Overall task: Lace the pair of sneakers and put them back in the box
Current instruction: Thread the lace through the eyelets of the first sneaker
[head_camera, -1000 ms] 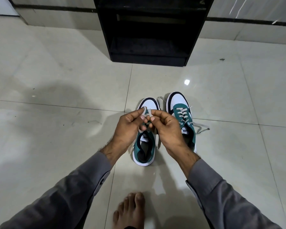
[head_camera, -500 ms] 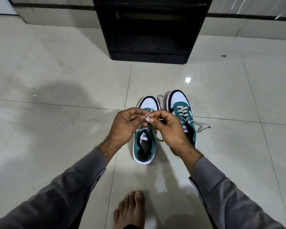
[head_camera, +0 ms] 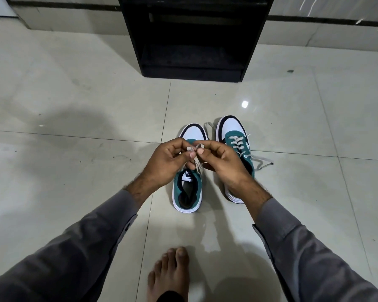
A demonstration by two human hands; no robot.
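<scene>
Two teal, white and black sneakers stand side by side on the tiled floor, toes pointing away from me. Above the left sneaker [head_camera: 187, 190] my left hand [head_camera: 168, 161] and my right hand [head_camera: 222, 163] meet, each pinching an end of its pale lace [head_camera: 198, 165] between thumb and fingers. The lace runs down from my fingertips to the shoe, whose eyelets are hidden by my hands. The right sneaker [head_camera: 235, 136] has its lace threaded, with loose ends trailing on the floor to its right.
A black open cabinet [head_camera: 193, 35] stands on the floor beyond the shoes, against a tiled wall. My bare foot [head_camera: 168, 273] rests on the floor near the bottom edge. Grey sleeves cover both forearms. No shoe box is in view.
Both hands have lifted slightly and drawn the lace ends up and together; the pinched ends now sit higher above the left sneaker's toe area.
</scene>
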